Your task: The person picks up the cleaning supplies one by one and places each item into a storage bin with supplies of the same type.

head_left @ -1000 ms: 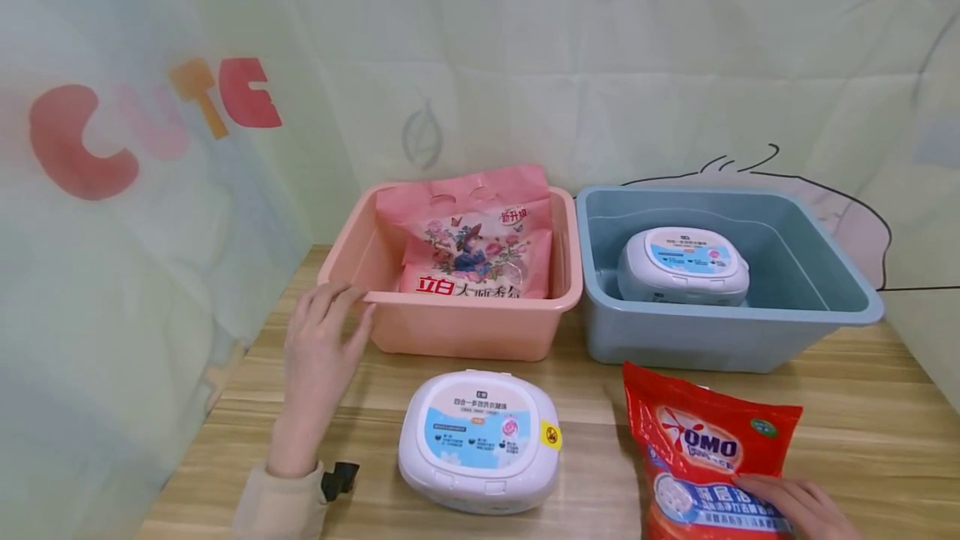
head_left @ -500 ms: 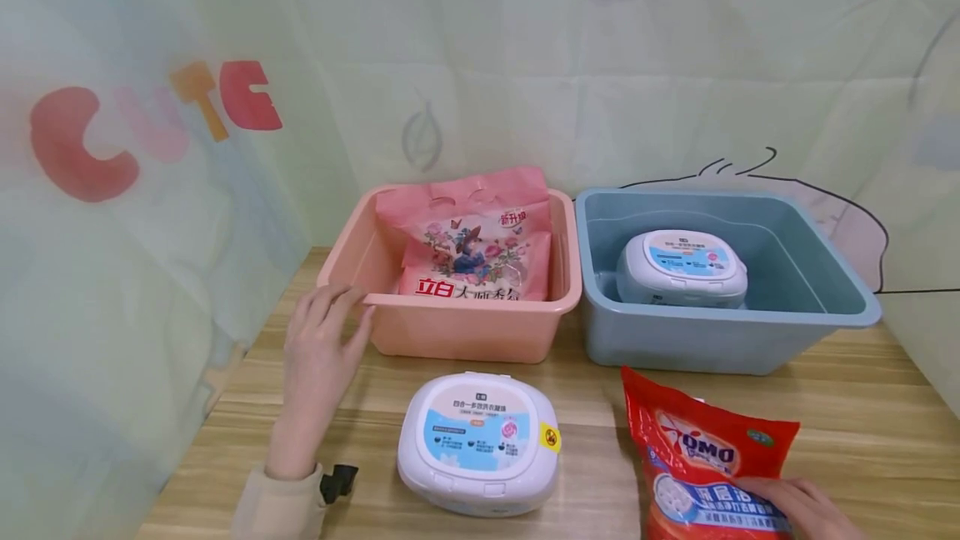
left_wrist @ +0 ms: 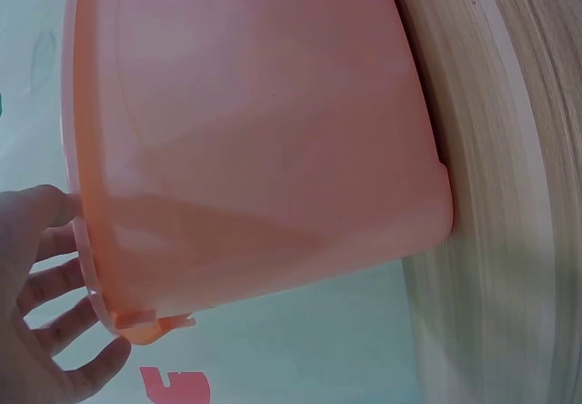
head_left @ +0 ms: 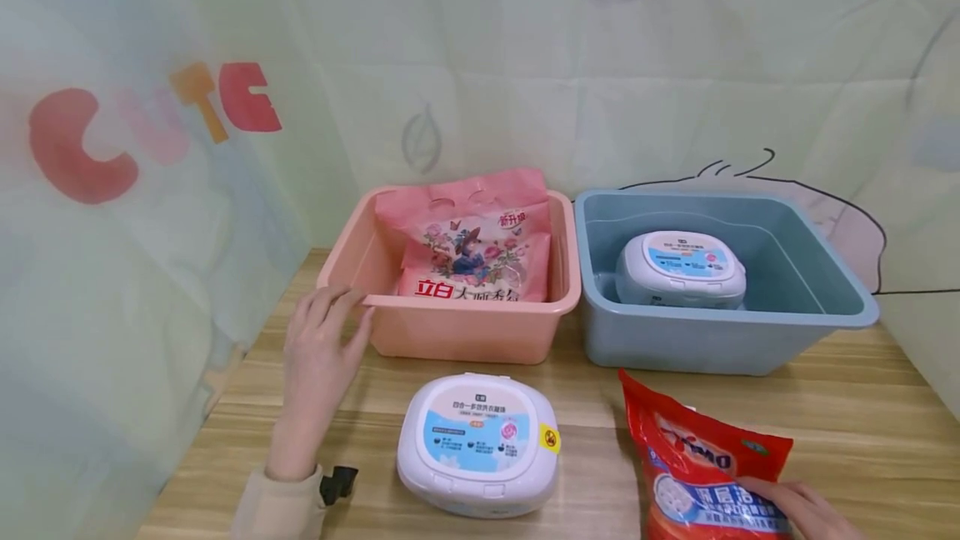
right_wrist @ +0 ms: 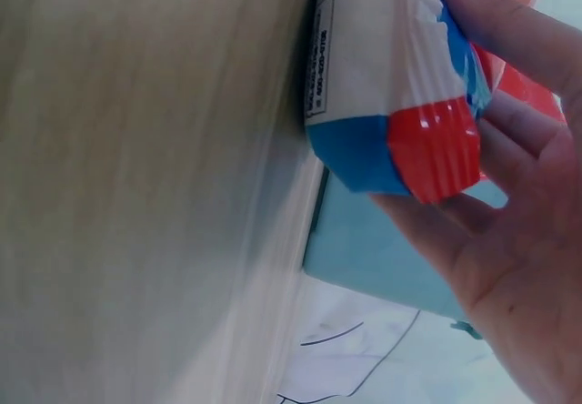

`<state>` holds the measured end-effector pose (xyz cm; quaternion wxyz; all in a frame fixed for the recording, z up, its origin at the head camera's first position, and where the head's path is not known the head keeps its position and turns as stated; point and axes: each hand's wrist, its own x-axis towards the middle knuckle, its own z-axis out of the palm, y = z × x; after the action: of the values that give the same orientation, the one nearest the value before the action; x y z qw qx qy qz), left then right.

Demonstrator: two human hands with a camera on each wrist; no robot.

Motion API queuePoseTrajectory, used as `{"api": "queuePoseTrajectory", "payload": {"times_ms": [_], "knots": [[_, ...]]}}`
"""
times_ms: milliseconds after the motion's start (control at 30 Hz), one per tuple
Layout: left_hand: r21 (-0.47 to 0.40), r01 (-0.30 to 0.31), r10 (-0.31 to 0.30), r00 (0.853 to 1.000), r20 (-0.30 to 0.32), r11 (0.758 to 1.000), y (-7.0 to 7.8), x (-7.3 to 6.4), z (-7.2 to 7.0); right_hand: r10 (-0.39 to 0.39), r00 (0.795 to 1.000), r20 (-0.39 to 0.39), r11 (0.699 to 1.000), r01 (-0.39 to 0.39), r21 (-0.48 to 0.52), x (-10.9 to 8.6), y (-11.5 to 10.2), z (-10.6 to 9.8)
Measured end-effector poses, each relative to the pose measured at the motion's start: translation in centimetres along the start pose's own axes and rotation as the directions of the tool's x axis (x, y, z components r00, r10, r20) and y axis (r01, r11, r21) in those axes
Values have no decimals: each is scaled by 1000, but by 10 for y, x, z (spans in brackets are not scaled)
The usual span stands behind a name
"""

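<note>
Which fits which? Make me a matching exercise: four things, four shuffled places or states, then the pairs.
Things
1. Pink bag
2. Blue tub
3. Left hand
4. Red bag

Places or states
A. On a corner of the pink tub
B. Gripped by the right hand
C. Inside the pink tub
D. With a white box inside

Pairs: 1-C, 2-D, 3-A, 4-B

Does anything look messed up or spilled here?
I see no spill or tear. The red bag looks a bit odd: held by the right hand, its top slants and its front wrinkles, bending the big letters. The pink bag also pokes above the rim of its pink bin.
</note>
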<state>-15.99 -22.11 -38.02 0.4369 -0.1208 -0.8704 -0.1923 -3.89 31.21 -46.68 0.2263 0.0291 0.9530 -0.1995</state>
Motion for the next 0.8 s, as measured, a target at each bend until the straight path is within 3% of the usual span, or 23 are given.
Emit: {"api": "queuePoseTrajectory", "payload": {"times_ms": [800], "knots": [[3,11,-11,1000,17,1000,1,1,-1,-8,1000,-12,1000,8,-28,-5,-7,-2]]}}
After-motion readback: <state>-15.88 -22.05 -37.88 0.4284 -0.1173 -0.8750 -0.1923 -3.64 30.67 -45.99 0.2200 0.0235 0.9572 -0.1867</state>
